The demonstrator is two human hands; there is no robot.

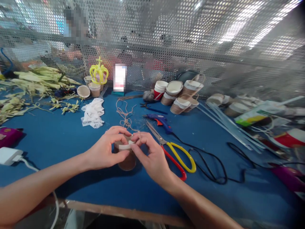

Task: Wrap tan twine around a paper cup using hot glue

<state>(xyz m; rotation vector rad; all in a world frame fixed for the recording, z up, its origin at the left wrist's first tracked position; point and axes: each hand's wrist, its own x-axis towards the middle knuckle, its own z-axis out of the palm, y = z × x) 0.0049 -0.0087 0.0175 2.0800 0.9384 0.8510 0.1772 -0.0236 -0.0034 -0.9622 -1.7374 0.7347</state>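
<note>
A small brown paper cup (pixel 127 160) with a white rim stands on the blue table (pixel 59 136) near its front edge. My left hand (pixel 106 151) wraps round the cup's left side, fingers curled over the rim. My right hand (pixel 150 156) pinches the rim from the right, fingertips pressed together at the top. A length of tan twine (pixel 124 116) trails from the cup's far side toward the back. Scissors with one yellow and one red handle (pixel 175 154) lie just right of my right hand.
A blue glue gun (pixel 160 121) with a black cord (pixel 214 168) lies behind the scissors. Stacked paper cups (pixel 178 93) stand at the back, a white cloth (pixel 92 113) and dried leaves (pixel 35 84) at the left. A perforated metal screen (pixel 190 47) closes the rear.
</note>
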